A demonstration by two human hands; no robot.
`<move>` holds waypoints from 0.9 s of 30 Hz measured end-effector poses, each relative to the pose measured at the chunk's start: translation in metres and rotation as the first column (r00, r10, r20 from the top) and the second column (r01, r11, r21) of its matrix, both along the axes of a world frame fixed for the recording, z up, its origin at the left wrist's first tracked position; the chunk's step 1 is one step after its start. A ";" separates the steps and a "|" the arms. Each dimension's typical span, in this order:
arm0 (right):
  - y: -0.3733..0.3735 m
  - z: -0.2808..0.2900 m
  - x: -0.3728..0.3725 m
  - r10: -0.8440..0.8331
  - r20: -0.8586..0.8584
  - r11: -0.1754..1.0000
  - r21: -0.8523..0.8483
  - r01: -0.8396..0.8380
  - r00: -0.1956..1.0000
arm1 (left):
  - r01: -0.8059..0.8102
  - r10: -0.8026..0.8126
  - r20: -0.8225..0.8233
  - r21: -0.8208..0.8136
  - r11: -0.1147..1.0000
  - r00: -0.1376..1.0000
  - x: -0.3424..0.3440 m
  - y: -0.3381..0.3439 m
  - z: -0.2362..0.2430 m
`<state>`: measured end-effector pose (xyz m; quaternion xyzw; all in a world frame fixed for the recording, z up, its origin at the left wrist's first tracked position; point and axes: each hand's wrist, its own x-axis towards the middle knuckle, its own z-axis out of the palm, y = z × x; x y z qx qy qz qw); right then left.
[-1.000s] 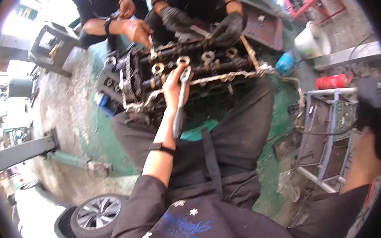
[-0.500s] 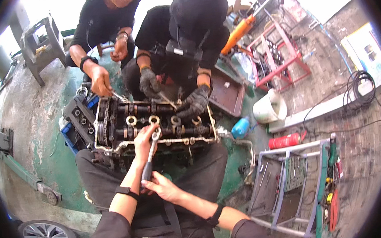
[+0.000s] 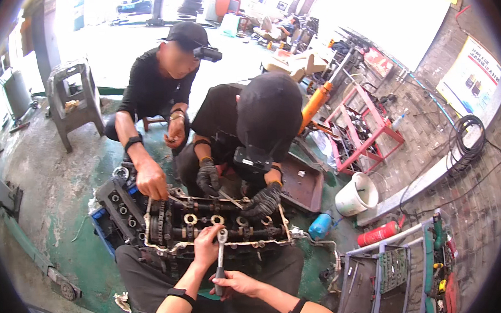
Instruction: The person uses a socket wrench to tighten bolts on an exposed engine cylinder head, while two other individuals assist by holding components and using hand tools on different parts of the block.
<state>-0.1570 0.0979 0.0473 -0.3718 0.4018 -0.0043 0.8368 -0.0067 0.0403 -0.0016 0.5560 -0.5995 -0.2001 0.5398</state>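
A ratchet wrench [image 3: 220,261] with a bright head and dark grip stands nearly upright in front of me, its head at the near edge of an engine cylinder head [image 3: 250,244]. My right hand [image 3: 238,283] is wrapped round the grip. Up at the wrench's head, my left hand [image 3: 206,248] is closed, its fingertips beside the camshaft; whatever sits under the ratchet head is hidden. Across from me, one co-worker's gloved hands [image 3: 259,202] hold a thin rod-like tool [image 3: 231,200] over the engine. Another co-worker's bare hand [image 3: 152,182] is at its left end, by the timing chain [image 3: 161,222].
A dark valve cover [image 3: 117,206] lies in a blue crate [image 3: 101,222] at left. To the right are a brown tray [image 3: 303,182], a blue bottle [image 3: 321,225], a white bucket [image 3: 356,195], a red extinguisher [image 3: 378,234] and a tool rack [image 3: 401,236].
The view has tilted up, so the engine sits lower and more background shows. Both my hands stay on the ratchet wrench, whose handle now stands more upright.
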 end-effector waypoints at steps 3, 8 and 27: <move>-0.004 -0.009 0.031 -0.081 0.159 0.997 0.011 0.080 0.984 | -0.005 0.005 0.030 -0.017 1.000 1.000 -0.002 -0.003 -0.014; 0.011 -0.008 0.050 -0.278 0.021 0.959 -0.050 0.279 0.960 | 0.045 -0.043 0.031 -0.089 0.995 0.999 -0.013 -0.005 -0.010; -0.029 0.036 -0.055 -0.276 -0.086 0.845 -0.496 0.200 0.957 | -0.067 0.063 0.068 0.059 0.996 0.996 -0.001 -0.007 -0.002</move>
